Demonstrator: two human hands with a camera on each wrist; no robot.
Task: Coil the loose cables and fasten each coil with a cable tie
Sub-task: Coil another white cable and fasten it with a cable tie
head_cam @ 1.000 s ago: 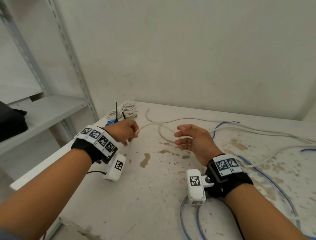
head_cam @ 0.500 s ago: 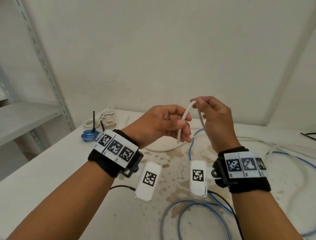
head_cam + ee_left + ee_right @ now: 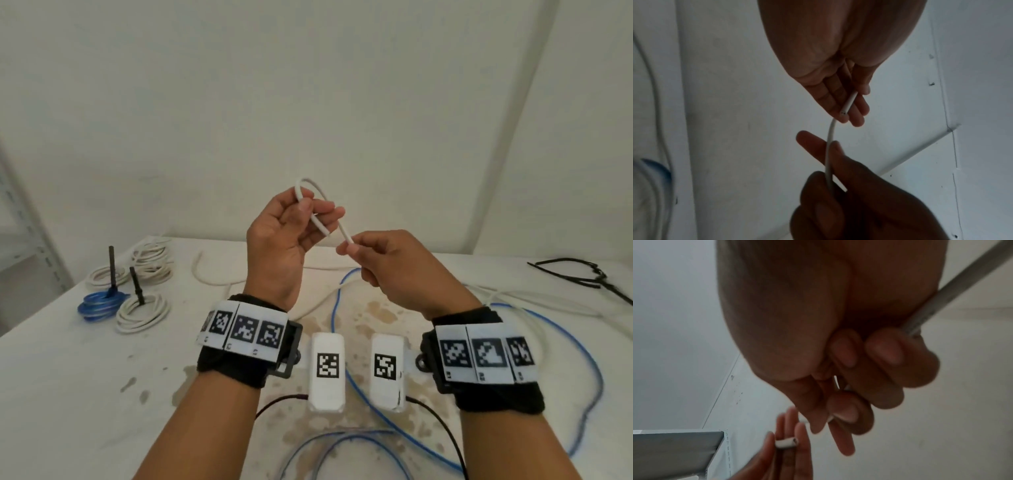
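A white cable [image 3: 322, 198] arches in a small loop above my left hand [image 3: 308, 209], which pinches the cable near its cut end between thumb and fingers. My right hand [image 3: 349, 248] pinches the same cable a short way along, just right of and below the left. In the left wrist view the cut end [image 3: 849, 104] lies across my left fingers and the cable [image 3: 829, 146] runs into the right hand [image 3: 838, 186]. The right wrist view shows the cable [image 3: 941, 296] leaving my curled right fingers [image 3: 849, 402]. The rest of it trails on the table [image 3: 68, 377].
Tied coils lie at the table's left: a blue coil [image 3: 99, 303] and white coils [image 3: 142, 313], with black tie tails [image 3: 111, 267] standing up. A loose blue cable [image 3: 342, 298] loops across the table under my wrists. Black cable ties [image 3: 582, 274] lie far right. A metal shelf [image 3: 674, 451] stands left.
Both hands rose off the table with the white cable. In the last half second the left hand lifted higher with the loop above it, and the right hand slid lower along the cable.
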